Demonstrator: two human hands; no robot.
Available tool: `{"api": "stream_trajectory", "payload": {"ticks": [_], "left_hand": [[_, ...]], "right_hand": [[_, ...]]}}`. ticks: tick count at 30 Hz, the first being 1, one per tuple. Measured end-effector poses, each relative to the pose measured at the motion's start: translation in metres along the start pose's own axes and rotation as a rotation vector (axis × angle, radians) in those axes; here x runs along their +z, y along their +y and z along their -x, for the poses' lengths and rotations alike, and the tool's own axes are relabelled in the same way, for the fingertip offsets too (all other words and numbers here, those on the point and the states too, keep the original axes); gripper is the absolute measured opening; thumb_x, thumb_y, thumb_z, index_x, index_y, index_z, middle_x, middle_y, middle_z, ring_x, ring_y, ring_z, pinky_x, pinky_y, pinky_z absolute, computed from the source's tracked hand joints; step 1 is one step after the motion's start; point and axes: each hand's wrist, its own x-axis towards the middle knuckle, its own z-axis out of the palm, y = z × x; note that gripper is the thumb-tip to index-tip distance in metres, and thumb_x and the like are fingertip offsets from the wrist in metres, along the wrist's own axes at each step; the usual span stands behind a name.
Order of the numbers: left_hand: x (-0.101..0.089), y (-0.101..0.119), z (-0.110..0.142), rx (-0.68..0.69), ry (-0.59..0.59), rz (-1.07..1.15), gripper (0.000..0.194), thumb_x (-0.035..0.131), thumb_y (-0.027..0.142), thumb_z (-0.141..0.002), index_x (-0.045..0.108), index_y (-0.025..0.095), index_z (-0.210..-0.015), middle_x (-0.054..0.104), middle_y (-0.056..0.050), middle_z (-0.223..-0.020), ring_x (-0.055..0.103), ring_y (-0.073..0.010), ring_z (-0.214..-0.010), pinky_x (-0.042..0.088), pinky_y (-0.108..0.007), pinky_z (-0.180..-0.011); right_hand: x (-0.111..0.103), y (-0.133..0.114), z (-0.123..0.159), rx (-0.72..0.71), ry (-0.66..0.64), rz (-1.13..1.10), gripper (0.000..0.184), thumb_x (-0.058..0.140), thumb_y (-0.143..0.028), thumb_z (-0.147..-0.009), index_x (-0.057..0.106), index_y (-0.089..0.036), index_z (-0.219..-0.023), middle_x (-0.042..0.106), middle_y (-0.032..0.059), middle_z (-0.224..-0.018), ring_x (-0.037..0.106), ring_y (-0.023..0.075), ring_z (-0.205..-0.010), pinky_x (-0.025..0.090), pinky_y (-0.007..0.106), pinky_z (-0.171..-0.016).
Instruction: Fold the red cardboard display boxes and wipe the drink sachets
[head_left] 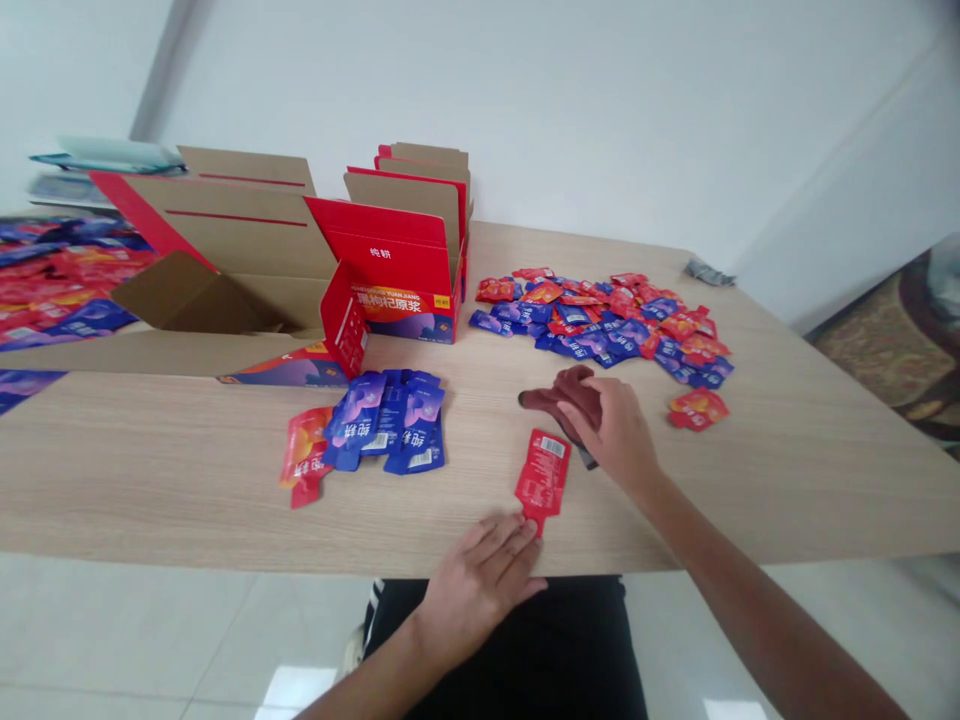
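My left hand [484,575] lies flat at the table's front edge, fingers stretched out and their tips on the narrow neck of a red sachet [543,470]. That sachet lies barcode side up. My right hand [611,430] is closed on a brownish-red object [559,400] with a dark round tip on the left and a greyish edge below. Its exact kind is unclear, as my fingers cover part of it. To the left lie overlapping blue sachets [386,420] and a red-orange sachet [306,450]. One more red sachet [699,409] rests right of my right hand.
An open cardboard box [225,350] stands at the left, with red boxes [397,240] with raised flaps behind it. A mixed pile of red and blue sachets [600,320] spreads across the back right. More sachets [67,280] are heaped at the far left.
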Motion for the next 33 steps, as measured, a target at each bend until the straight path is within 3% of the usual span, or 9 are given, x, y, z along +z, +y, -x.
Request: {"api": "stream_trajectory", "payload": {"ticks": [3,6,11,15,18,21,24,29,33], "left_hand": [[0.0,0.0,0.0,0.004,0.004,-0.004,0.036,0.059,0.041,-0.105,0.068,0.015,-0.128,0.074,-0.009,-0.129,0.069,-0.0234,-0.124,0.052,-0.038,-0.111],[0.0,0.0,-0.001,-0.004,0.012,-0.013,0.035,0.059,0.04,-0.105,0.069,0.014,-0.127,0.075,-0.01,-0.127,0.07,-0.0229,-0.121,0.052,-0.038,-0.111],[0.001,0.003,-0.001,0.014,0.023,-0.012,0.032,0.06,0.038,-0.105,0.069,0.015,-0.124,0.075,-0.008,-0.126,0.07,-0.024,-0.121,0.052,-0.04,-0.111],[-0.007,0.004,-0.005,-0.006,-0.014,0.002,0.037,0.057,0.044,-0.106,0.068,0.014,-0.124,0.074,-0.009,-0.128,0.069,-0.0255,-0.122,0.051,-0.041,-0.11],[-0.02,0.002,-0.019,-0.014,-0.069,0.061,0.051,0.056,0.057,-0.102,0.066,0.014,-0.128,0.075,-0.011,-0.125,0.069,-0.0261,-0.119,0.05,-0.042,-0.11],[-0.033,-0.001,-0.039,-0.034,-0.144,0.122,0.05,0.055,0.056,-0.103,0.065,0.015,-0.13,0.076,-0.011,-0.115,0.071,-0.0251,-0.109,0.052,-0.041,-0.102],[-0.036,-0.001,-0.054,-0.117,-0.212,0.125,0.046,0.058,0.052,-0.103,0.063,0.019,-0.133,0.072,-0.011,-0.125,0.067,-0.0268,-0.116,0.053,-0.041,-0.1],[-0.025,0.003,-0.055,-0.233,-0.325,0.043,0.076,0.064,0.062,-0.096,0.043,0.019,-0.156,0.041,-0.014,-0.164,0.042,-0.0351,-0.148,0.043,-0.048,-0.117],[-0.016,0.008,-0.056,-0.301,-0.354,0.02,0.081,0.074,0.065,-0.087,0.051,0.016,-0.148,0.058,-0.015,-0.149,0.056,-0.0336,-0.134,0.046,-0.047,-0.114]], "right_hand": [[-0.007,-0.034,0.031,-0.146,-0.205,-0.133,0.035,0.063,-0.046,-0.099,0.055,-0.023,-0.124,0.065,0.0113,-0.116,0.061,0.0287,-0.107,0.052,0.046,-0.094],[0.004,-0.041,0.049,-0.252,-0.364,-0.158,0.031,0.064,-0.044,-0.098,0.058,-0.024,-0.121,0.067,0.0096,-0.114,0.061,0.0284,-0.109,0.052,0.046,-0.096],[0.028,0.01,0.018,-0.098,-0.266,0.015,0.034,0.058,-0.047,-0.101,0.06,-0.022,-0.123,0.067,0.012,-0.115,0.06,0.0303,-0.106,0.053,0.046,-0.092],[0.019,0.043,-0.002,0.063,-0.082,0.115,0.044,0.052,-0.053,-0.102,0.059,-0.017,-0.126,0.066,0.0163,-0.115,0.059,0.0328,-0.106,0.052,0.048,-0.091],[0.001,0.046,0.012,0.237,0.124,0.067,0.054,0.052,-0.059,-0.1,0.055,-0.015,-0.131,0.065,0.0177,-0.119,0.059,0.0324,-0.11,0.05,0.048,-0.097],[-0.012,0.041,0.043,0.396,0.217,-0.038,0.061,0.055,-0.063,-0.097,0.054,-0.014,-0.134,0.064,0.0184,-0.123,0.06,0.0321,-0.115,0.048,0.049,-0.102],[-0.018,0.038,0.072,0.531,0.21,-0.113,0.063,0.057,-0.065,-0.095,0.054,-0.016,-0.135,0.064,0.0188,-0.129,0.06,0.0329,-0.121,0.047,0.05,-0.105],[-0.016,0.041,0.089,0.714,0.2,-0.183,0.07,0.058,-0.069,-0.091,0.053,-0.016,-0.137,0.064,0.0193,-0.131,0.062,0.035,-0.123,0.047,0.051,-0.104],[-0.014,0.042,0.084,0.744,0.184,-0.196,0.075,0.057,-0.072,-0.089,0.054,-0.015,-0.138,0.065,0.0206,-0.131,0.061,0.0367,-0.124,0.046,0.052,-0.106]]}}
